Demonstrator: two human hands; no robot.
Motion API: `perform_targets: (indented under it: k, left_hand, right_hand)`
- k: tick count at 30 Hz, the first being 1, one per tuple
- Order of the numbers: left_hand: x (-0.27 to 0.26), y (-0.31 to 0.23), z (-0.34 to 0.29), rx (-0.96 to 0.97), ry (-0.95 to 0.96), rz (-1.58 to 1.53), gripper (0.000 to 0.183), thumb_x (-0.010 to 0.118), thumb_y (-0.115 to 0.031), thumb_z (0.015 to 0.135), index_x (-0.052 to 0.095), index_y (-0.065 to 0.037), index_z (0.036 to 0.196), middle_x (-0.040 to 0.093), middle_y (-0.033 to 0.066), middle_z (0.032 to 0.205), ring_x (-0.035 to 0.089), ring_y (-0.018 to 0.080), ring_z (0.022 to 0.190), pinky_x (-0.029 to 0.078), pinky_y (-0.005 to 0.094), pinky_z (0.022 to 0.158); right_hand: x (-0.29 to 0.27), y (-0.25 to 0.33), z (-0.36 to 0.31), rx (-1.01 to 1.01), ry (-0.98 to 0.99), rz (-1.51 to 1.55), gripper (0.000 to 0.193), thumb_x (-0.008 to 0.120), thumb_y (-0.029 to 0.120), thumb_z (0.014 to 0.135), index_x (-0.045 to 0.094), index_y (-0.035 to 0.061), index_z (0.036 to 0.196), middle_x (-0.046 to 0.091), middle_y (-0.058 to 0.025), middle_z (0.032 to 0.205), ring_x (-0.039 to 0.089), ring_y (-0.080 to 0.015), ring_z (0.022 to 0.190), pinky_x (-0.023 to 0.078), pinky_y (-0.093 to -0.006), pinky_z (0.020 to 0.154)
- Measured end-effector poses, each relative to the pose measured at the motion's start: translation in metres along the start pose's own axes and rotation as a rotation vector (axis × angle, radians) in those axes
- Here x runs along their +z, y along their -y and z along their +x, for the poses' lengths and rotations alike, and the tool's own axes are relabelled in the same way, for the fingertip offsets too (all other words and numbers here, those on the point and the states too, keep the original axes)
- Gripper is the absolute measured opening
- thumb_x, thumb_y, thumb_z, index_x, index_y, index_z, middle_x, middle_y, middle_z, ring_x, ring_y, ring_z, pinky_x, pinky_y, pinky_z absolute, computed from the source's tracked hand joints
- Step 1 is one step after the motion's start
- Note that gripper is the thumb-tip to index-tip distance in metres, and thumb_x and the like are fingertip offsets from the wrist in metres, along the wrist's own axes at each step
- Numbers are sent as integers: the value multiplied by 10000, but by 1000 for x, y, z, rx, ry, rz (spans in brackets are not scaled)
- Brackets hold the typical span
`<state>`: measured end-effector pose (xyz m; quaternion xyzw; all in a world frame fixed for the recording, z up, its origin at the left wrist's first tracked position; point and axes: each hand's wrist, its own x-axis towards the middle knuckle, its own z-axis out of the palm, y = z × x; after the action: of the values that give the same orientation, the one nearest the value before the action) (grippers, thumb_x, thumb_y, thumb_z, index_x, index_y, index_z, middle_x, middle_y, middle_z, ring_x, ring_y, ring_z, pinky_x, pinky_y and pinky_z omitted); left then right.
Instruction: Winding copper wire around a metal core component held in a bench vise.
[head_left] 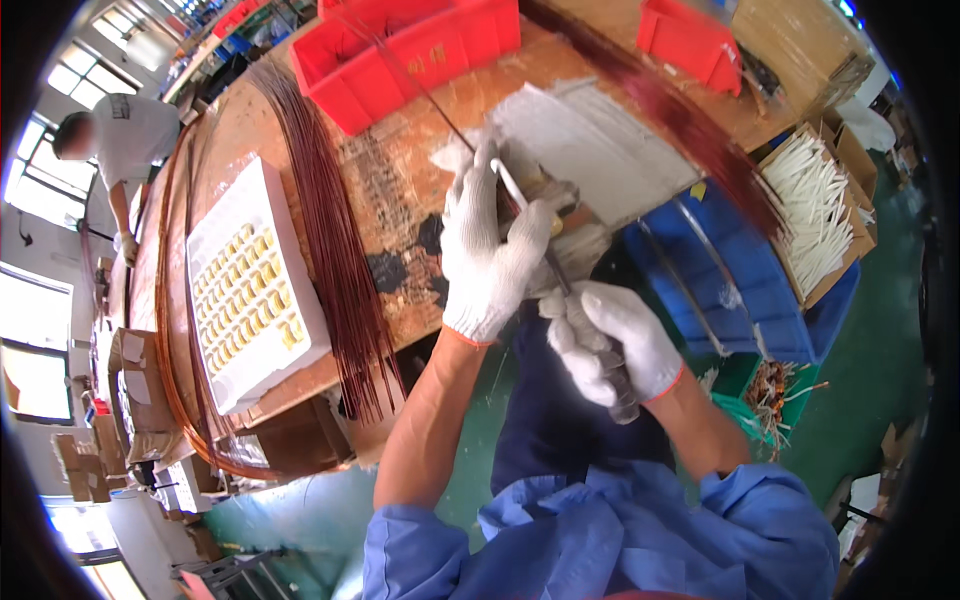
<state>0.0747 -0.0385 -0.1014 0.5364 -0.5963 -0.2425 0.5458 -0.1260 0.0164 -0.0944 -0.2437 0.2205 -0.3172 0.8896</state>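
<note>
Both my hands wear white knit gloves. My left hand (490,240) is over the table edge, its thumb and fingers closing around a thin dark red wire (440,112) that runs up and away to the left. A short white sleeve (510,186) shows between thumb and fingers. My right hand (622,340) is wrapped round the dark grey handle (622,395) of a tool, whose thin dark shaft (556,268) points up toward my left hand. Just beyond my left thumb, a blurred grey metal fixture (560,192) sits on the table; its kind is unclear.
A grey sheet (610,150) lies beyond my hands. Left are a bundle of dark red wires (335,240) and a white tray (310,325) of yellowish parts. Red bins (440,60) stand behind; a blue bin (740,270) and a box of white tubes (815,205) are right. A person (140,135) works far left.
</note>
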Motion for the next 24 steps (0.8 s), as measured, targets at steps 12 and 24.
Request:
perform_targets:
  k: [12, 24]
  left_hand:
    - [10, -7, 3, -58, 113, -381, 731, 543, -228, 1081, 252, 66, 1685, 373, 236, 1710, 376, 282, 1584, 322, 384, 1269]
    - [0, 2, 9, -46, 54, -341, 745, 603, -279, 1063, 327, 78, 1657, 586, 172, 1560, 564, 218, 1392, 403, 316, 1189]
  right_hand:
    - [1, -10, -32, -95, -188, -636, 252, 529, 274, 1133, 537, 71, 983, 517, 3, 735, 451, -81, 465, 393, -289, 391]
    - [-95, -184, -416, 116, -530, -1301, 185, 585, 210, 1051, 613, 31, 1011, 645, -127, 670, 695, -222, 588, 522, -392, 565]
